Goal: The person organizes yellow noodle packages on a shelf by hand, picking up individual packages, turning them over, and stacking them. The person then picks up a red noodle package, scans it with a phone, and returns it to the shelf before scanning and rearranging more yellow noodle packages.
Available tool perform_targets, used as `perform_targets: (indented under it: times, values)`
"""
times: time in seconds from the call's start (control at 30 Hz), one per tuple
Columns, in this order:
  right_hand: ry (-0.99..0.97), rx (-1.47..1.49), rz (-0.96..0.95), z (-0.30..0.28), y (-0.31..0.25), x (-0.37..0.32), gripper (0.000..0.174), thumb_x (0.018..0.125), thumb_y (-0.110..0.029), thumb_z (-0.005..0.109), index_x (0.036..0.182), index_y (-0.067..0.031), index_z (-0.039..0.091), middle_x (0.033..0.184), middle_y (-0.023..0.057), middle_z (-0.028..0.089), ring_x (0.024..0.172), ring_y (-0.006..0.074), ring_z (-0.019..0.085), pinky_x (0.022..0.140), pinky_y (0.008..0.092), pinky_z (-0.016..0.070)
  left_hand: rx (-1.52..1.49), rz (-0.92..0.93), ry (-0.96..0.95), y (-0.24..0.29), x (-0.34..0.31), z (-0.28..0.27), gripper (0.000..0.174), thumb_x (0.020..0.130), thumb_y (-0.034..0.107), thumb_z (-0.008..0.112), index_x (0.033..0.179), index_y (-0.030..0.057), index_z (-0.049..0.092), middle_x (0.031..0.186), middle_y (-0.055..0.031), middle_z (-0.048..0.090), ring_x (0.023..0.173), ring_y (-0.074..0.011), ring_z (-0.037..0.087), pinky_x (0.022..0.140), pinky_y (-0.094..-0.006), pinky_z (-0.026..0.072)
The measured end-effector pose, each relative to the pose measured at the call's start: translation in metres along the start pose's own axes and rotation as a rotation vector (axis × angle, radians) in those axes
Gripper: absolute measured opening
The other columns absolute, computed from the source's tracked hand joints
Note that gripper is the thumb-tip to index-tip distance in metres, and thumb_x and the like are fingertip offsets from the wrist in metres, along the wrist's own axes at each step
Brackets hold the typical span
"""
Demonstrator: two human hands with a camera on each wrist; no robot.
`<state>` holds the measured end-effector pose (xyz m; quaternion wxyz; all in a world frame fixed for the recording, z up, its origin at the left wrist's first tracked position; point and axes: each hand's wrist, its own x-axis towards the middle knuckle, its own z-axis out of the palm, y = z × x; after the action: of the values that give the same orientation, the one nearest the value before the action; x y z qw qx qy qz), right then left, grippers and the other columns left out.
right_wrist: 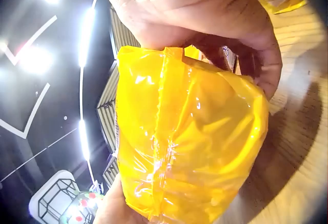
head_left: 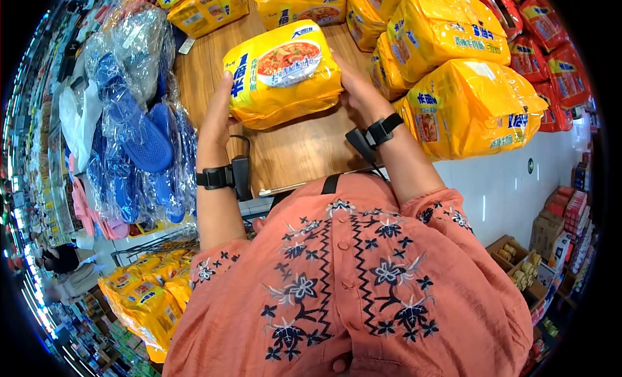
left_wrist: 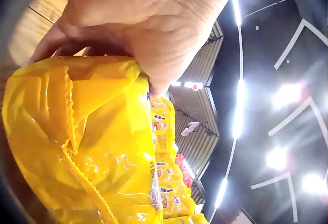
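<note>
A yellow noodle package [head_left: 282, 75] with a bowl picture facing up is held between both hands over the wooden table [head_left: 285, 153]. The left hand [head_left: 217, 108] grips its left end, thumb on the near top edge and fingers around the far side. At the other end, the right hand [head_left: 363, 88] grips it with fingers partly hidden behind. The left wrist view shows the package's sealed end [left_wrist: 87, 142] beneath the left hand [left_wrist: 138, 24]. In the right wrist view, the right hand [right_wrist: 200, 13] curls over the opposite end [right_wrist: 189, 137].
Stacked yellow packages [head_left: 466, 105] stand at the table's right, with red packages [head_left: 551, 72] beyond. More yellow packages [head_left: 207, 11] lie along the far side. Blue slippers in clear plastic [head_left: 146, 140] hang at the left. Below them are other yellow packages [head_left: 146, 299].
</note>
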<state>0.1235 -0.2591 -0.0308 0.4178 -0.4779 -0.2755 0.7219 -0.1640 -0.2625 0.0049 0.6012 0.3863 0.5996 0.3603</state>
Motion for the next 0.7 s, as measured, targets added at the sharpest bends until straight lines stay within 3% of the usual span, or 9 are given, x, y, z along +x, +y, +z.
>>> perform_targets:
  times: [0.2, 0.37, 0.47, 0.7]
  values:
    - [0.016, 0.009, -0.055, 0.008, 0.0, -0.006, 0.056, 0.102, -0.059, 0.045, 0.138, -0.0181, 0.057, 0.119, -0.0018, 0.066, 0.097, 0.0087, 0.06, 0.071, 0.025, 0.0466, 0.071, 0.002, -0.001, 0.008, -0.001, -0.002, 0.066, 0.097, 0.066, 0.048, 0.13, 0.0101, 0.061, 0.108, -0.0026, 0.072, 0.088, -0.0116, 0.069, 0.065, -0.0245, 0.0515]
    - [0.053, -0.026, 0.0, 0.011, -0.005, -0.015, 0.053, 0.101, -0.059, 0.048, 0.137, -0.0207, 0.057, 0.104, -0.0052, 0.066, 0.08, 0.0055, 0.056, 0.056, 0.0234, 0.0393, 0.085, 0.029, 0.016, 0.006, -0.004, -0.003, 0.067, 0.098, 0.066, 0.048, 0.129, 0.0085, 0.061, 0.106, -0.0038, 0.072, 0.086, -0.0116, 0.069, 0.062, -0.0244, 0.0513]
    - [0.069, -0.03, 0.006, 0.018, -0.009, -0.023, 0.05, 0.101, -0.057, 0.048, 0.135, -0.0224, 0.058, 0.096, -0.0068, 0.064, 0.071, 0.0046, 0.053, 0.052, 0.0223, 0.0353, 0.09, 0.008, -0.002, 0.009, -0.012, -0.003, 0.073, 0.094, 0.068, 0.051, 0.134, 0.0079, 0.059, 0.115, -0.0063, 0.068, 0.1, -0.0162, 0.064, 0.076, -0.0306, 0.0467]
    - [0.063, -0.076, 0.024, 0.012, 0.005, -0.02, 0.046, 0.101, -0.055, 0.047, 0.135, -0.0252, 0.057, 0.09, -0.0076, 0.062, 0.063, 0.0058, 0.05, 0.048, 0.0222, 0.0321, -0.02, 0.071, 0.037, -0.003, -0.023, -0.003, 0.065, 0.097, 0.055, 0.056, 0.134, 0.0012, 0.057, 0.121, -0.0089, 0.066, 0.104, -0.0167, 0.062, 0.084, -0.0281, 0.048]
